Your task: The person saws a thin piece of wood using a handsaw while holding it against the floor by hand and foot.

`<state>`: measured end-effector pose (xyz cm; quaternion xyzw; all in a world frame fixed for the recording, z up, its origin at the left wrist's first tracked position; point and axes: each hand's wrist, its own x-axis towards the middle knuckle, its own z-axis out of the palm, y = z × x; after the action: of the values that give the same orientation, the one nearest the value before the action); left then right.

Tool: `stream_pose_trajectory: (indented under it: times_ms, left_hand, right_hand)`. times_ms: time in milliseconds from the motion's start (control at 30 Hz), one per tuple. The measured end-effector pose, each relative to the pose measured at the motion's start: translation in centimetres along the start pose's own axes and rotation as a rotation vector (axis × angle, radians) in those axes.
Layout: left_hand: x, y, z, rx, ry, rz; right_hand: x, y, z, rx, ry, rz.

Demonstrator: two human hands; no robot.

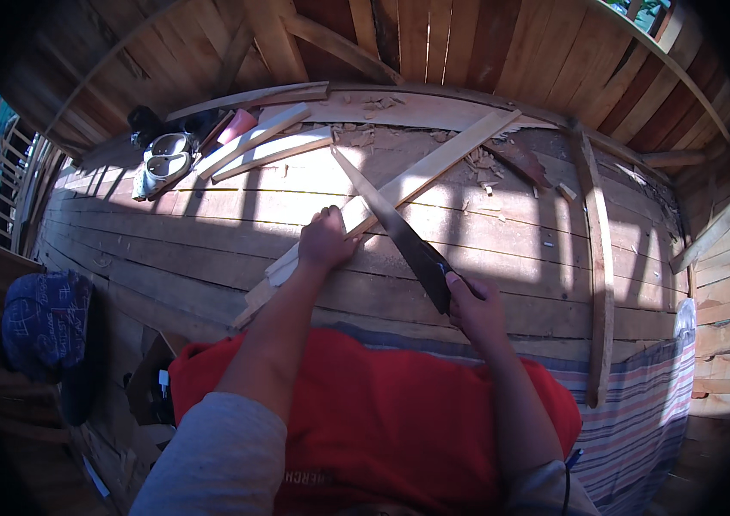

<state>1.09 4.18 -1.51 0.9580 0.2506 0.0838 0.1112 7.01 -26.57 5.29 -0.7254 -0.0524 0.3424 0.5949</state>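
Observation:
A hand saw [392, 222] points away from me to the far left, its dark handle end in my right hand [475, 308]. My right fingers are closed round the handle. The blade crosses over a long pale wooden strip [451, 159] that runs diagonally along the plank floor. Left of the blade, my left hand [329, 237] grips the strip and presses it down. Whether the teeth have cut into the wood cannot be made out. Below my left hand, the strip's near end [255, 301] lies beside other pale wood pieces, partly hidden by my forearm.
Two wooden strips [253, 142] lie at the far left beside pale clogs [164, 163] and a pink object [236, 126]. Wood chips [485, 168] litter the far floor. A wooden beam [597, 258] stands right. Red cloth [373, 404] covers my lap; a striped mat [631, 421] and blue cap [45, 327] flank me.

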Motion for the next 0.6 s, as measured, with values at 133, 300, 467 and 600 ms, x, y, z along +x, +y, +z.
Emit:
stream_pose_trajectory:
  times_ms: [133, 300, 467, 600]
  left_hand:
    - [0.4, 0.2, 0.3, 0.002, -0.017, 0.008]
    - [0.2, -0.3, 0.0, 0.001, 0.005, 0.002]
    - [0.3, -0.3, 0.2, 0.001, -0.007, -0.002]
    - [0.4, -0.1, 0.2, -0.002, -0.020, -0.004]
  right_hand:
    - [2.9, -0.9, 1.5, -0.033, -0.016, -0.068]
    - [0.1, 0.9, 0.6, -0.040, 0.000, -0.076]
    - [-1.5, -0.3, -0.3, -0.050, 0.013, -0.064]
    - [0.1, -1.0, 0.8, -0.122, 0.038, -0.083]
